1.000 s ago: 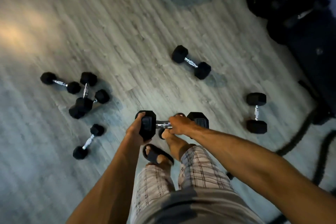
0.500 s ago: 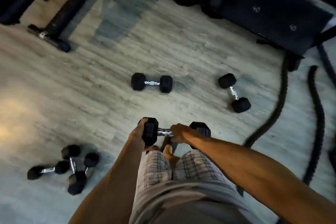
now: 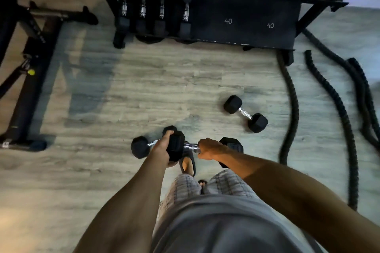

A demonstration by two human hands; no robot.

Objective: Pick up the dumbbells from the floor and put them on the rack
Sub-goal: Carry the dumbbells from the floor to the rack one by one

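While you carry the dumbbell (image 3: 205,148) above the floor (image 3: 164,88), your right hand (image 3: 209,149) is closed round its handle; your left hand (image 3: 162,148) cups one head; a second dumbbell (image 3: 245,113) lies nearby; the rack (image 3: 236,18) stands ahead.

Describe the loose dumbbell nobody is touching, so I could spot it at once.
Start at the black rack across the top, marked 40 twice. Come down the wood floor toward the ropes on the right. The dumbbell lies alone just left of them, tilted diagonally, while the others sit in the rack or by the hands.
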